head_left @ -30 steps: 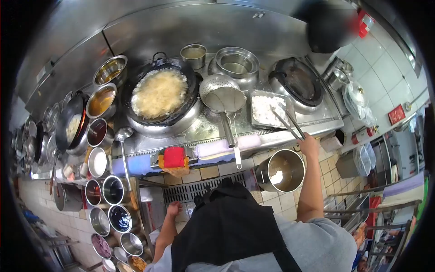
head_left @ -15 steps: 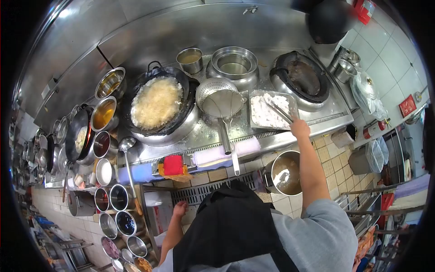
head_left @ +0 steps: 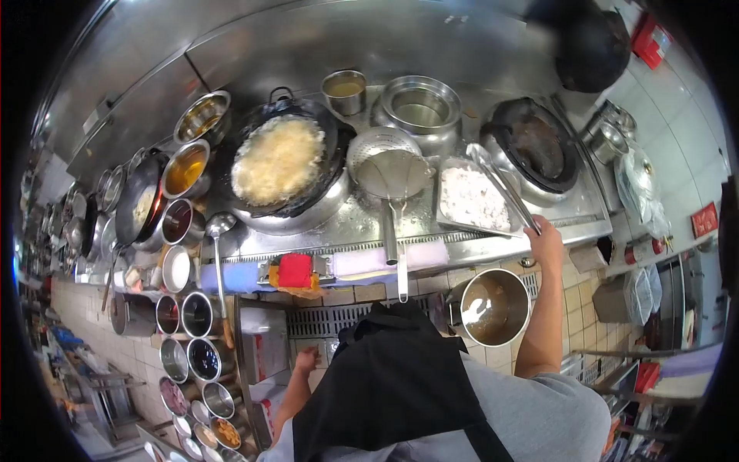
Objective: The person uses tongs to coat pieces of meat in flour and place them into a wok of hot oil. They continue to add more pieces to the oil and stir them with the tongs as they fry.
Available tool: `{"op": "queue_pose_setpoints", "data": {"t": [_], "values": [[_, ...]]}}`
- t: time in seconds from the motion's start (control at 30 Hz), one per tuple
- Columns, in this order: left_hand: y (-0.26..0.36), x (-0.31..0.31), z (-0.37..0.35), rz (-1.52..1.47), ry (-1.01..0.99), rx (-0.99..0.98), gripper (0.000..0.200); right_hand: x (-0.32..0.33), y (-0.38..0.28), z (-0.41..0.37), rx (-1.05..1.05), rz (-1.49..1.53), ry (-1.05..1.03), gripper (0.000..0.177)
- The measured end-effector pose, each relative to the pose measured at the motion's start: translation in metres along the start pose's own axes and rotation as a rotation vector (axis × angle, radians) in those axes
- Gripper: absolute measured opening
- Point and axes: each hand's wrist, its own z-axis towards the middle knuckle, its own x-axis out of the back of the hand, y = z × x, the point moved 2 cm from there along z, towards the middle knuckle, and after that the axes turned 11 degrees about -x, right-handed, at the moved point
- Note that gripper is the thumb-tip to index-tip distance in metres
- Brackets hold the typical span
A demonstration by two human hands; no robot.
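My right hand [head_left: 546, 239] is closed round the handle end of metal tongs [head_left: 506, 187]. The tongs slant up and left, their tips beyond the back right corner of a rectangular metal tray [head_left: 445, 218]. White, powdery pieces [head_left: 471, 196] fill that tray; I see nothing clearly gripped in the tongs. My left hand [head_left: 307, 359] hangs low beside my apron, fingers curled, with nothing visible in it. Left of the tray, a mesh strainer [head_left: 391, 175] lies over a perforated ladle [head_left: 379, 143]. Pale food [head_left: 279, 160] bubbles in a large wok [head_left: 336, 146].
A second wok [head_left: 566, 165] sits on the right burner. A pot of brownish liquid [head_left: 508, 339] stands below the counter edge. At the left are a long-handled ladle [head_left: 219, 262] and several sauce containers [head_left: 203, 357]. Folded cloths [head_left: 369, 262] line the front edge.
The tongs have come up from the white pieces and swung toward the tray's back right. My right hand has moved slightly right and down. The whole view has shifted a little.
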Motion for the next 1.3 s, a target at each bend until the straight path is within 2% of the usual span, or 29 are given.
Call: {"op": "queue_pose_setpoints", "data": {"t": [0.1, 0.2, 0.3, 0.33, 0.37, 0.4, 0.47, 0.53, 0.57, 0.63, 0.67, 0.7, 0.73, 0.8, 0.83, 0.93, 0.97, 1.0, 1.03, 1.07, 1.13, 1.23, 1.3], "values": [[0.024, -0.004, 0.017, -0.077, 0.061, -0.122, 0.032, -0.008, -0.055, 0.013, 0.154, 0.025, 0.051, 0.037], [0.039, -0.003, 0.016, -0.12, 0.125, -0.256, 0.03, -0.032, -0.136, 0.019, 0.289, 0.173, -0.13, 0.037], [0.029, -0.004, 0.011, -0.124, 0.216, -0.33, 0.031, -0.084, -0.216, 0.023, 0.628, 0.38, -0.115, 0.04], [0.006, -0.002, 0.013, -0.136, 0.237, -0.337, 0.031, -0.099, -0.248, 0.021, 0.664, 0.336, -0.167, 0.039], [-0.031, 0.001, 0.014, -0.02, 0.278, -0.321, 0.032, -0.119, -0.279, 0.023, 0.711, 0.309, -0.207, 0.04], [-0.053, 0.005, 0.011, 0.091, 0.332, -0.305, 0.034, -0.145, -0.336, 0.015, 0.702, 0.2, -0.273, 0.04], [-0.063, 0.003, -0.033, 0.089, 0.356, -0.159, 0.036, -0.168, -0.389, 0.003, 0.758, 0.143, -0.375, 0.041], [-0.111, 0.001, -0.043, 0.122, 0.256, -0.034, 0.029, -0.2, -0.428, 0.002, 0.761, 0.074, -0.394, 0.04], [-0.129, -0.002, -0.057, 0.115, 0.25, -0.058, 0.026, -0.198, -0.439, -0.004, 0.77, 0.078, -0.396, 0.04], [-0.134, -0.009, -0.079, 0.113, 0.238, -0.076, 0.024, -0.186, -0.444, -0.009, 0.619, 0.117, -0.508, 0.042], [-0.132, -0.014, -0.089, -0.157, 0.307, 0.068, 0.023, -0.178, -0.44, -0.006, 0.608, 0.116, -0.511, 0.042], [-0.129, -0.019, -0.102, -0.418, 0.366, 0.22, 0.023, -0.167, -0.429, 0.002, 0.653, 0.215, -0.417, 0.041], [-0.125, -0.021, -0.111, -0.391, 0.34, 0.234, 0.023, -0.154, -0.411, 0.013, 0.682, 0.305, -0.317, 0.041], [-0.098, -0.023, -0.126, -0.229, 0.286, 0.087, 0.027, -0.112, -0.372, 0.044, 0.697, 0.268, -0.237, 0.039], [-0.089, -0.026, -0.13, -0.273, 0.279, 0.134, 0.028, -0.079, -0.352, 0.055, 0.678, 0.176, -0.162, 0.038], [-0.187, -0.033, -0.067, -0.624, 0.227, 0.03, 0.026, 0.011, -0.307, 0.095, 0.619, -0.092, -0.019, 0.039], [-0.182, -0.028, -0.063, -0.444, 0.247, 0.027, 0.025, 0.028, -0.298, 0.111, 0.59, -0.107, -0.009, 0.039], [-0.16, -0.024, -0.071, -0.381, 0.266, 0.059, 0.025, 0.04, -0.29, 0.127, 0.558, -0.265, -0.021, 0.038], [-0.14, -0.018, -0.079, -0.319, 0.283, 0.093, 0.024, 0.047, -0.284, 0.141, 0.528, -0.417, -0.035, 0.037], [-0.078, -0.014, -0.105, -0.258, 0.298, 0.129, 0.024, 0.049, -0.282, 0.152, 0.514, -0.416, -0.029, 0.037], [-0.069, 0.006, -0.088, -0.316, 0.237, 0.072, 0.024, 0.032, -0.282, 0.164, 0.505, -0.848, -0.078, 0.039], [-0.044, 0.021, -0.07, -0.328, 0.268, 0.119, 0.024, -0.009, -0.293, 0.171, 0.585, -1.068, -0.098, 0.043], [-0.019, 0.028, -0.068, -0.265, 0.358, 0.006, 0.025, -0.036, -0.306, 0.169, 0.649, -1.13, -0.108, 0.044]]}}
